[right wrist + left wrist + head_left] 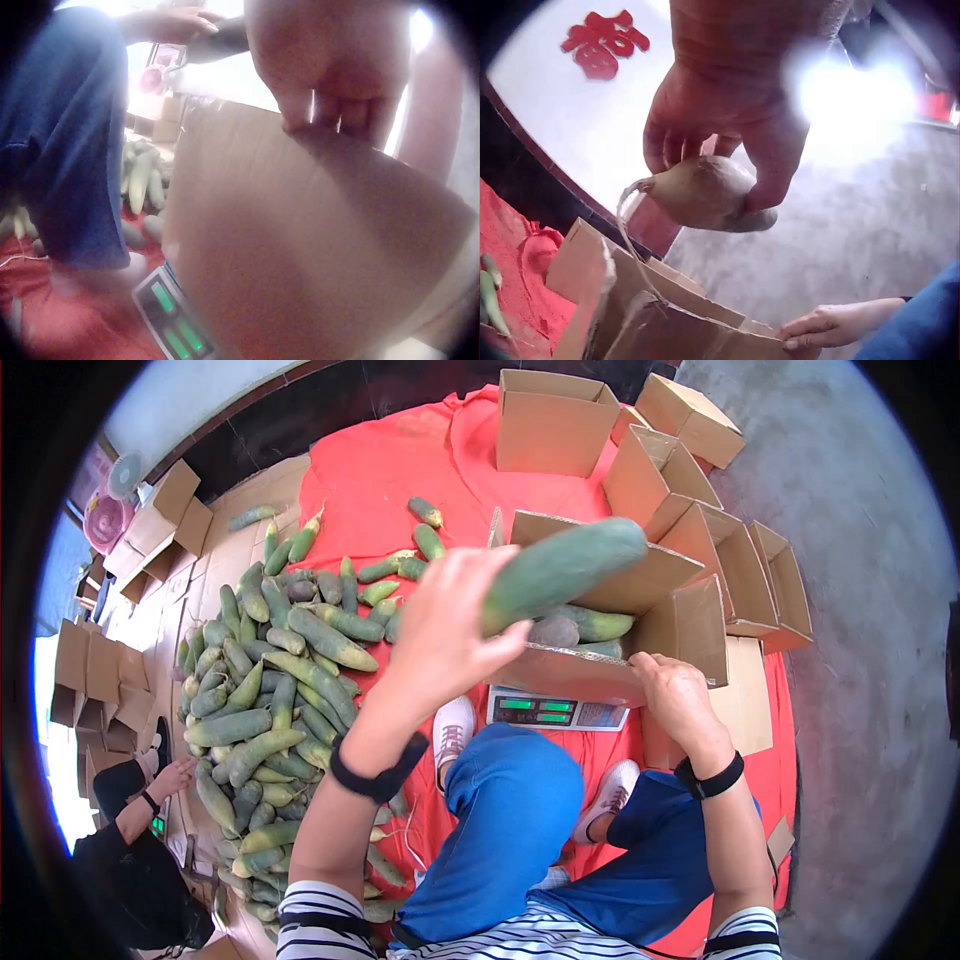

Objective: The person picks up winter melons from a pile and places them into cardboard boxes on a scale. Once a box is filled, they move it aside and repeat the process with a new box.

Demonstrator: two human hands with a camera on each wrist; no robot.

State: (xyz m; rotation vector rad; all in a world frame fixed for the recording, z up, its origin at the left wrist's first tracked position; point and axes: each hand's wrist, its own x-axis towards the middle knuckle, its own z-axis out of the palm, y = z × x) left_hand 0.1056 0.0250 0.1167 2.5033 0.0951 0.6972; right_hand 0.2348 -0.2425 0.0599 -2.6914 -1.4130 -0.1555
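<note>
A red cloth (400, 470) spreads over the floor beneath and around the open cardboard carton (570, 672), which stands in front of you. Left of the carton lies a heaped pile of green radishes (265, 755), pale at some ends. Beyond the carton and to its right stand several open cardboard boxes (558, 425). Far left of the carton, past the pile, another person in black (140, 880) reaches toward the radishes. Your knees, in blue trousers (515, 780), are on the carton's near side. Inside the carton you can see a few radishes (600, 622).

Under the carton is a digital scale (535, 712); its face shows three green-lit windows, the digits too blurred to read, with a panel beside them whose print is too small to make out. On the white wall beyond the carton, the left wrist view shows a red Chinese character (606, 43), tilted and not clearly legible.

Your left hand (450, 618) grips one end of a large green radish (575, 568), holding it above the carton; a thin root trails from it. Your right hand (680, 698) pinches the carton's near rim, toward the right. A black band (378, 770) circles each wrist.
</note>
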